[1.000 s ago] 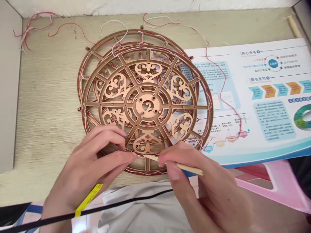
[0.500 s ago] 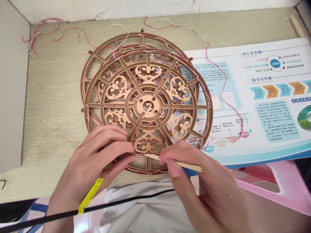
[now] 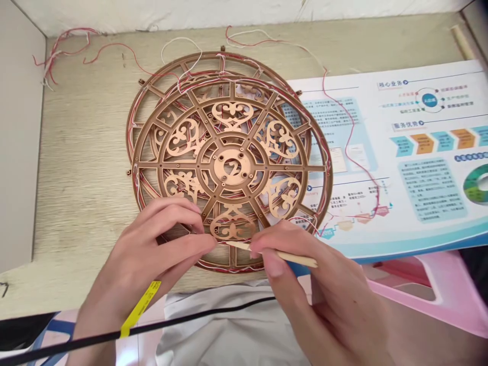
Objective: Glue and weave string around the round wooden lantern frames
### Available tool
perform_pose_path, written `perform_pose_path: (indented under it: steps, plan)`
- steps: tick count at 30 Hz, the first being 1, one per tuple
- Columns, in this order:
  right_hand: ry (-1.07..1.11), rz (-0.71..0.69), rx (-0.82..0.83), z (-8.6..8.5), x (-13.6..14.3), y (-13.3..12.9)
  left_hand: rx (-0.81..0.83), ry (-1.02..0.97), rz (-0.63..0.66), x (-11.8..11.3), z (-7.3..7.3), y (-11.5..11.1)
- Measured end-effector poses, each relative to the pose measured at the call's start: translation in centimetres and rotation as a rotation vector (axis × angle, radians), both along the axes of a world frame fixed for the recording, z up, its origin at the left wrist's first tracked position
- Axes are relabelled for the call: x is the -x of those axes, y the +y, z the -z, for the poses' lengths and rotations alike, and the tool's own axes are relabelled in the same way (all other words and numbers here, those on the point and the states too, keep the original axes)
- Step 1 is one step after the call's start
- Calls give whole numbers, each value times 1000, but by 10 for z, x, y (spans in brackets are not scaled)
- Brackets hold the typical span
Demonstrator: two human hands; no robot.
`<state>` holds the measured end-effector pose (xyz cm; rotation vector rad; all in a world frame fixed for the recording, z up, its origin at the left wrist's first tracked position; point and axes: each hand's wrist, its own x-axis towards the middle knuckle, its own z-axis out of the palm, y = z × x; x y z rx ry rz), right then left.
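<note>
The right hand [image 3: 324,269] pinches a wooden stick [image 3: 293,258] and the left hand [image 3: 141,259] has its fingers bunched, gripping or not I can't tell, by the wires [image 3: 221,242] on the near side of the top brown wheel [image 3: 218,169], which lies over another wheel [image 3: 173,62].

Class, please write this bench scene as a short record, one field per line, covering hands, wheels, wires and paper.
Left hand: fingertips at the near side of the front wheel; whether they pinch a wire is unclear
Right hand: holds a pale stick, tip pointing toward the left hand
Front wheel: brown openwork, "2" at its hub
Rear wheel: partly covered by the front wheel
Wires: red and white; along the wheels, some loose
Printed sheet: right side, partly under the wheels
</note>
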<state>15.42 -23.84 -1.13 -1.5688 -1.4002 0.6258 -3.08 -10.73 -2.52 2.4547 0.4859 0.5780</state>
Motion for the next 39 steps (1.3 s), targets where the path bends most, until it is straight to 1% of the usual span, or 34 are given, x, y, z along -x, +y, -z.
perform_pose_path:
  steps: [11,15,20,25,34,39]
  plan:
    - [0,-4,20,0,1,0,32,-29,0,0,1,0]
    - [5,-4,24,1,2,0,18,-43,0,-2,1,0]
    - [16,11,8,2,3,-1,38,-14,-29,0,1,0]
    - [-32,40,-24,1,3,3,30,-21,-52,0,1,-2]
    - [-45,32,-52,1,3,4,-23,-36,-42,2,4,-1]
    - [-47,38,-34,0,6,4,-38,-42,20,2,2,2]
